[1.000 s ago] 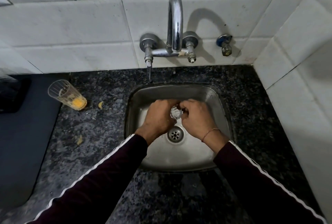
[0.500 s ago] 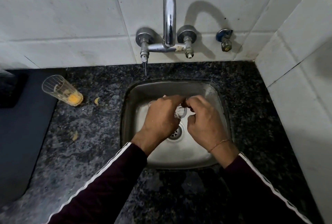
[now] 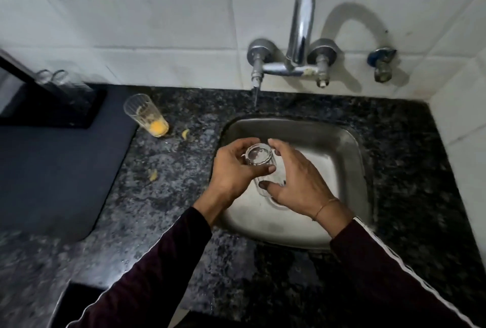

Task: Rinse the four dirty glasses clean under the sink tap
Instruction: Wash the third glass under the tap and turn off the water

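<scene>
1. A clear glass (image 3: 259, 162) is held over the left half of the sink (image 3: 342, 149), above the drain area, well forward of the back rim.
2. The left hand (image 3: 231, 170) is wrapped around its upper part near the mouth; the right hand (image 3: 294, 183) cups its lower end with spread fingers. Both hands are closed on the glass, so neither is nearer.
3. Its long axis is tilted, with the open mouth pointing up and toward the back-left corner of the sink and the base down toward the front edge.
4. The tap (image 3: 301, 25) rises from the wall behind the sink's back edge; its outlet cannot be made out here, nor any stream on the glass.
5. A dirty glass (image 3: 146, 114) with yellow residue stands on the tabletop (image 3: 184, 196) near the back edge, left of the sink and well apart from both hands; the left hand is the nearer one.
6. Judged from this, the held glass looks clean, and the yellow-stained one would be next.
</scene>
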